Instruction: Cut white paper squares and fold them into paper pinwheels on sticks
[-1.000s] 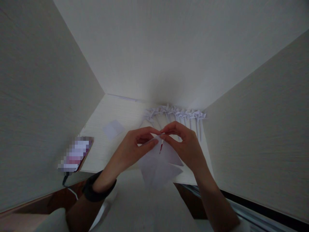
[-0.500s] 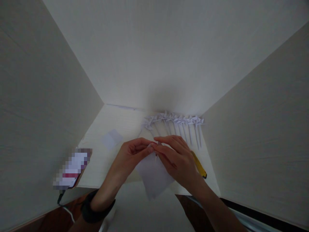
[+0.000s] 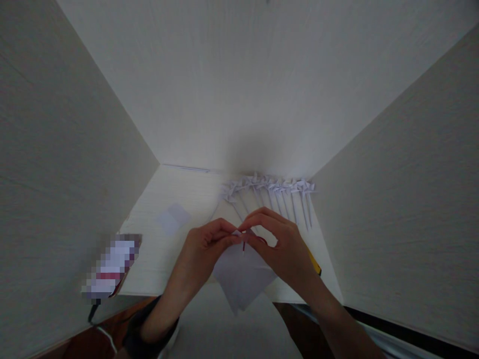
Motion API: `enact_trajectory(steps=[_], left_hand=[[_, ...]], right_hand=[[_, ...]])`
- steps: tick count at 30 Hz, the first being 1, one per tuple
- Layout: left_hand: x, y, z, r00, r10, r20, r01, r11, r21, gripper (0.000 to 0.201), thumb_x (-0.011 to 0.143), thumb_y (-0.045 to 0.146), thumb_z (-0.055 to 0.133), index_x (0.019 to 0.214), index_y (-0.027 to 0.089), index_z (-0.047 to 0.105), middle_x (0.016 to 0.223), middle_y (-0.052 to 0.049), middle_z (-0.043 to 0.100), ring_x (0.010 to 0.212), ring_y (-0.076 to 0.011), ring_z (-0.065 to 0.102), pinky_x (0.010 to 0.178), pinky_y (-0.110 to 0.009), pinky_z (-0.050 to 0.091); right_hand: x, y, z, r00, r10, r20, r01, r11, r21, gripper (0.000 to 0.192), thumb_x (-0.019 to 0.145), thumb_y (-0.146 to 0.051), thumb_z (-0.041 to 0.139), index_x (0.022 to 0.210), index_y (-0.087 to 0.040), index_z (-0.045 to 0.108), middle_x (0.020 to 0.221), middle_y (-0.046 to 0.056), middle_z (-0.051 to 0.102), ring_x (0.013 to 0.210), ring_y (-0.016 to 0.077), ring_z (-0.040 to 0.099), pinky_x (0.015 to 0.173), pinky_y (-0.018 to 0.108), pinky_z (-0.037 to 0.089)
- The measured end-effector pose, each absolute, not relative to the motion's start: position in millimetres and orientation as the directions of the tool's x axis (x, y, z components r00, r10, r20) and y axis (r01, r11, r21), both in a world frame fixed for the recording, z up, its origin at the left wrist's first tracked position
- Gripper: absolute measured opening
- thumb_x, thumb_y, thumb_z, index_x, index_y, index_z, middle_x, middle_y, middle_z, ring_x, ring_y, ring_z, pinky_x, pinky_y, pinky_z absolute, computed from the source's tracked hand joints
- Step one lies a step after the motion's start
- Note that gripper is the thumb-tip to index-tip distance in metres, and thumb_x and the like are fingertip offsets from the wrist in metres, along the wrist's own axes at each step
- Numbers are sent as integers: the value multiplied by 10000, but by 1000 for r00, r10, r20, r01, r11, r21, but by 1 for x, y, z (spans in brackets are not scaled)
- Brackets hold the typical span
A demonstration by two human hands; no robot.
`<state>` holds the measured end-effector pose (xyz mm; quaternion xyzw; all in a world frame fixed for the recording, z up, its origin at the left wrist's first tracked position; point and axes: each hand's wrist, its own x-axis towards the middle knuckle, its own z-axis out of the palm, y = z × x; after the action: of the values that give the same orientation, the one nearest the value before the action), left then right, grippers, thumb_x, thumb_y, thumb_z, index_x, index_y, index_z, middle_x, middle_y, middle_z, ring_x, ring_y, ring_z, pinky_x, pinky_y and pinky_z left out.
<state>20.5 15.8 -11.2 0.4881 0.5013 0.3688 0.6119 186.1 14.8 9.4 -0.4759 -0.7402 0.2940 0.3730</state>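
- Pinching together, left hand (image 3: pixel 202 249) and right hand (image 3: pixel 282 244) grip the white paper (image 3: pixel 241 279) at its far tip.
- Folded paper pinwheels (image 3: pixel 269 187) lie farther back on the table (image 3: pixel 175 249).

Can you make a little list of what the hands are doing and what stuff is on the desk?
left hand: pinches the top of a white paper sheet
right hand: pinches the same spot, fingertips meeting the left's
between the fingers: a thin red-tipped stick, pointing down
behind the hands: row of white paper pinwheels on sticks, lying on the desk
left of the hands: small white paper square; blurred-out phone at the desk edge
under the right hand: yellow tool, mostly hidden
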Motion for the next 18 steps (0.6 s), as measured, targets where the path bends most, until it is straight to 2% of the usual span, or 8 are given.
enact_trajectory(steps=[4,8,12,18], left_hand=[[21,11,-9,192,951,-242,89,229,969,186,747,231,684,851,226,530,561,80,695,540,-111,606,498,-171,372],[23,8,-7,160,966,-203,159,178,971,234,779,238,675,944,250,510,613,82,725,604,-123,657,516,-171,392],[24,6,-5,167,969,-180,190,148,971,245,790,261,676,979,262,521,627,69,734,652,-150,692,530,-185,427],[23,4,-6,174,976,-130,184,98,978,232,798,286,673,987,262,541,662,55,746,666,-168,709,552,-210,454]], right_hand=[[186,14,11,-273,930,246,488,354,-798,131,797,-41,658,782,-171,656,815,5,648,793,126,620,739,235,455],[186,15,11,-256,950,179,481,286,-828,139,807,-48,629,795,-187,641,805,-6,649,794,135,619,755,257,455],[187,14,12,-274,951,140,437,253,-863,136,788,-81,669,732,-199,632,761,-28,645,756,128,615,731,251,453],[184,11,14,-184,972,145,423,211,-881,180,778,-76,677,663,-194,605,672,-46,608,665,115,581,672,240,429]])
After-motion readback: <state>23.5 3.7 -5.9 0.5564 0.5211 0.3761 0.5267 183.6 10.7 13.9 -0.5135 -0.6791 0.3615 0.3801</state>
